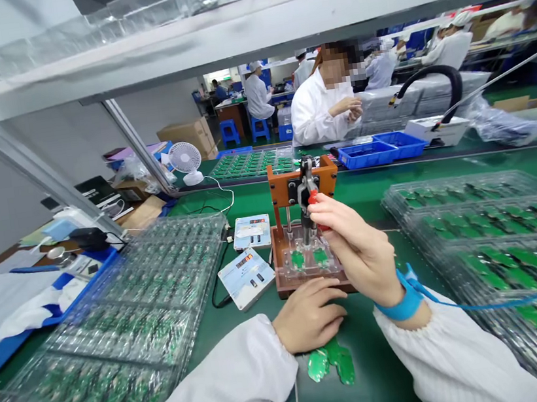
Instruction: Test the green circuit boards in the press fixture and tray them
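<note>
A brown test fixture (288, 271) stands at the middle of the green bench, with two small green circuit boards (308, 258) under its clear plate. My right hand (360, 248) is closed round the red-tipped lever handle (312, 198) of the fixture's clamp. A blue wrist strap (401, 305) with a cord is on that wrist. My left hand (308, 314) rests curled on the bench against the fixture's front edge. Just below it lie two loose green boards (330, 361). Whether the left fingers hold anything is hidden.
Clear trays of green boards are stacked at left (131, 324) and right (500, 230). Two small white meters (246, 278) (251, 231) sit left of the fixture. A blue bin (41, 316), a white fan (187, 160) and blue trays (380, 148) stand further off. A person in white (321, 111) works opposite.
</note>
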{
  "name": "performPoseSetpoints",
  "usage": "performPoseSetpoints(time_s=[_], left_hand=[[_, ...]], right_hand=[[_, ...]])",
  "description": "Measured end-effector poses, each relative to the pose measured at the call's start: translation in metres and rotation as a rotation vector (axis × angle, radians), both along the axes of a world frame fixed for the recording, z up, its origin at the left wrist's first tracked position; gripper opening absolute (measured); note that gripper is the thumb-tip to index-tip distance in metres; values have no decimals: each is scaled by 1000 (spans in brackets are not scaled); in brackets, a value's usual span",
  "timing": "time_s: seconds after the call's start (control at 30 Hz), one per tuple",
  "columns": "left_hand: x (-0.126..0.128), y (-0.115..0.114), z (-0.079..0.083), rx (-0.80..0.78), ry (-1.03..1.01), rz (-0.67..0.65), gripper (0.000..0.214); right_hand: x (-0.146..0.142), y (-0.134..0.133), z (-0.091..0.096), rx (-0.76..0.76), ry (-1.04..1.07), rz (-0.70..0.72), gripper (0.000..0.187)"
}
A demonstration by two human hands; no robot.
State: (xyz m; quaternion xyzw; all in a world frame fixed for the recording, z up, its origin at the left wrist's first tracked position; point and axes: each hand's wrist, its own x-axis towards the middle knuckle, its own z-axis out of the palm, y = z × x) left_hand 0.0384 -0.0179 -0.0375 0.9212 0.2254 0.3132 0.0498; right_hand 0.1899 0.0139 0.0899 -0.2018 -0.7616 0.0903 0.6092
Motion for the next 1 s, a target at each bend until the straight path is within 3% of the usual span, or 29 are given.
performPoseSetpoints(time_s=[0.13, 0.23, 0.37, 0.47, 0.53, 0.6, 0.67, 0.73, 0.8, 1.0], left_hand=[[4, -1, -2, -47, 2, -7, 18], [3, -2, 7, -156, -149, -60, 18], [-23, 1, 38, -480, -329, -122, 21], [-59, 14, 65, -659, -349, 1, 28], [-83, 31, 78, -663, -242, 238, 25], [-103, 51, 85, -595, 0, 458, 17], [-116, 71, 86, -584, 321, 583, 56], [-122, 87, 83, -637, 585, 649, 98], [-123, 99, 81, -687, 739, 673, 117], [-118, 111, 75, -681, 892, 637, 125]], right_hand=[[-8, 1, -11, -19, 68, 0, 57], [-12, 1, -18, -48, 113, 20, 61], [-13, 1, -21, -50, 98, 43, 64], [-13, 2, -19, -21, 81, 19, 63], [-13, 2, -18, -14, 82, 5, 62], [-14, 2, -18, -11, 81, 5, 62], [-14, 2, -18, -4, 74, 13, 63], [-13, 2, -18, 0, 67, 19, 64], [-13, 2, -17, 5, 65, 17, 65], [-10, 2, -14, 8, 55, 12, 63]])
